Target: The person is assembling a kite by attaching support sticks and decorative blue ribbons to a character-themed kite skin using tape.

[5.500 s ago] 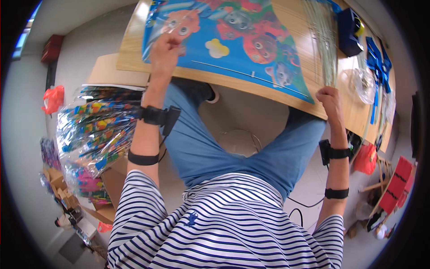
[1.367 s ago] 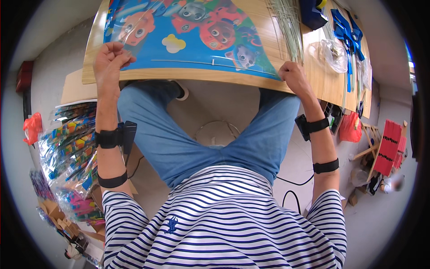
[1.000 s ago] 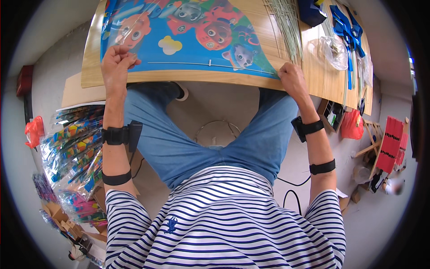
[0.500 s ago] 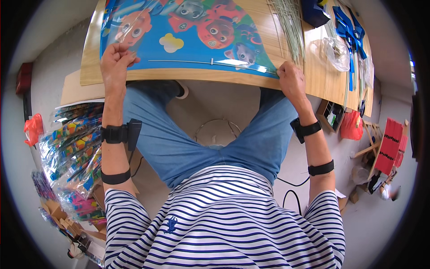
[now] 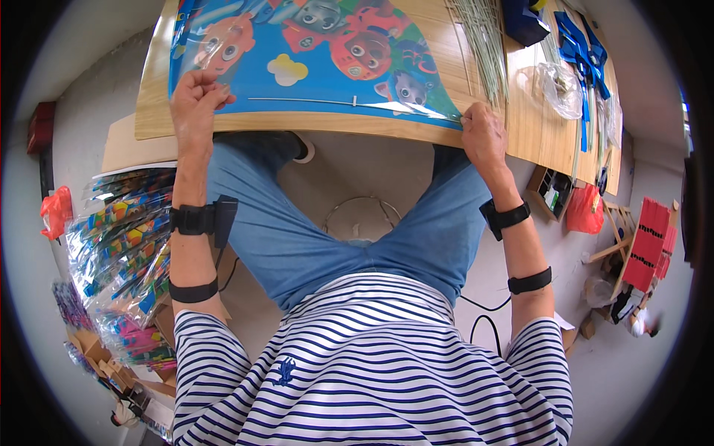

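A blue plastic sheet printed with cartoon animals, kite-like in outline, lies along the table's near edge. Across its lower part runs a thin pale rod with a small upright fitting on it. My right hand is closed in a pinch on the sheet's right corner, where the rod's right end also lies. Over the left part of the sheet, my left hand has its fingers curled and thumb pressed in. What those fingers hold, if anything, is hidden. The rod's left end stops just beside them.
Many thin rods lie bundled on the wooden table. Right of them are a dark blue box, a clear plastic bag and blue strips. Packed colourful plastic bundles are heaped at my left.
The sheet has shifted very slightly to the right, and my left hand with it. My right hand keeps its pinch on the corner.
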Motion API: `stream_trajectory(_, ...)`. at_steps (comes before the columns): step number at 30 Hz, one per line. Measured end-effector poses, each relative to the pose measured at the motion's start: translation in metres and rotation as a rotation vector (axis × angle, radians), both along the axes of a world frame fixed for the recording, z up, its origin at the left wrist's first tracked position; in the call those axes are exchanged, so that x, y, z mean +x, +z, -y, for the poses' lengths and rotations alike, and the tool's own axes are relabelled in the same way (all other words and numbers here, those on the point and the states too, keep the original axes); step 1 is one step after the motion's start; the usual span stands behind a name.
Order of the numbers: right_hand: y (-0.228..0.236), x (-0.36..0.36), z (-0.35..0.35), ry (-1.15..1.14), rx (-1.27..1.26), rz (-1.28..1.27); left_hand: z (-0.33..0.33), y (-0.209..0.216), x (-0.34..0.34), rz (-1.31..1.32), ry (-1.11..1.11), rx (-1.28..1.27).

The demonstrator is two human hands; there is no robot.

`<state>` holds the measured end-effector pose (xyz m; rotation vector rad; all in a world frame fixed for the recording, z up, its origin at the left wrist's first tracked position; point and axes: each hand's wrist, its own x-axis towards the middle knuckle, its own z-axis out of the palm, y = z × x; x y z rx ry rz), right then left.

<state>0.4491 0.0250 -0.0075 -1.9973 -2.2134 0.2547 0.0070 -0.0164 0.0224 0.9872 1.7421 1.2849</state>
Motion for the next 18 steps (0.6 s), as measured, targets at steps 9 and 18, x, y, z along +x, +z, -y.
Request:
stream_trajectory(9, -0.005, 0.008, 0.001, -0.011, -0.014, -0.103, -0.002, -0.015, 0.004, -0.069, 0.029, 0.061)
stream_trajectory(18, -0.005, 0.007, 0.002, -0.012, 0.011, -0.161, -0.006, -0.017, 0.014, -0.183, 0.109, 0.000)
